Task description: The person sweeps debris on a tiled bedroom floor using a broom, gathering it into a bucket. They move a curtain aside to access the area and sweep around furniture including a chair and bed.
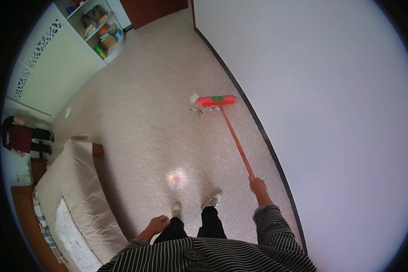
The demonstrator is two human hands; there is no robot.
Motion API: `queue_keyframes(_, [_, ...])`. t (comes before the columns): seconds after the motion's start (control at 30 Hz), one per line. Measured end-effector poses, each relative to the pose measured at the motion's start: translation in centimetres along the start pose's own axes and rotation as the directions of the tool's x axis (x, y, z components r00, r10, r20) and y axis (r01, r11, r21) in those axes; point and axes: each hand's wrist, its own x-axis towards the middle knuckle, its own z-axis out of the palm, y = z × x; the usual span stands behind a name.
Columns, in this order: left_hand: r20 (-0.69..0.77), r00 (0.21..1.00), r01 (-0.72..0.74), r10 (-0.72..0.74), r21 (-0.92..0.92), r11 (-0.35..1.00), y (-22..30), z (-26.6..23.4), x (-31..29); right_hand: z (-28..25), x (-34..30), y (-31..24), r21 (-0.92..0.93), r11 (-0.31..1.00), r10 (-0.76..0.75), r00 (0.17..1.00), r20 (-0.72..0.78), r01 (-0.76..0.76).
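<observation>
My right hand [258, 186] is wrapped round the upper end of the long orange-red handle of a broom [237, 143]. The handle slants forward and left to a wide red broom head [205, 101] with a green middle, down on the floor near the wall. Grey debris [197, 111] lies along the head's near side, and a pale fluffy clump [194, 98] sits at its left end. Beside my left thigh hangs my left hand [158, 224], its fingers curled in and nothing visible in them.
A white wall [326, 113] with dark skirting [262, 128] runs along my right. At left stands a bed [84, 167] with a beige cover. Beyond it are a person [22, 138], a cream cabinet [61, 63] and shelves [105, 41]. A white scrap [68, 112] lies before the cabinet.
</observation>
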Motion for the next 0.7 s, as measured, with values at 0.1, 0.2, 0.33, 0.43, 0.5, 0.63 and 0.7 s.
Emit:
queue_keyframes(0.1, [-0.173,0.984,0.015,-0.034,-0.105,0.994,-1.3,-1.5,1.8,2.9,-1.5,5.9,-0.190,0.967,-0.160,0.985,0.067,0.171])
queue_keyframes(0.2, [-0.251,0.966,0.005,-0.057,-0.202,0.979,-6.1,-2.0,2.0,4.2,-9.1,7.6,-0.218,0.970,-0.076,0.983,0.166,0.112])
queue_keyframes(0.33, [-0.205,0.955,0.172,-0.214,-0.204,0.964,-6.4,-2.0,5.6,6.5,-10.8,7.7,-0.158,0.987,0.072,0.973,0.217,-0.037])
queue_keyframes(0.43, [-0.055,0.998,0.045,-0.041,0.072,0.996,-7.8,-2.5,8.0,5.3,-7.0,2.4,-0.131,0.991,0.017,0.991,0.135,0.001])
queue_keyframes(0.5, [0.047,0.932,-0.345,0.359,0.412,0.843,-10.7,-2.8,9.9,3.5,-2.7,-2.4,-0.133,0.990,-0.039,0.996,0.075,0.049])
queue_keyframes(0.63, [-0.086,0.940,-0.294,0.331,0.292,0.910,-8.9,-6.9,15.3,-0.4,6.2,-12.7,-0.156,0.970,-0.180,0.983,0.043,0.184])
queue_keyframes(0.7, [-0.180,0.984,-0.044,0.005,-0.216,0.975,-3.9,-11.1,17.3,-3.1,10.0,-17.6,-0.134,0.982,-0.131,0.991,0.033,0.134])
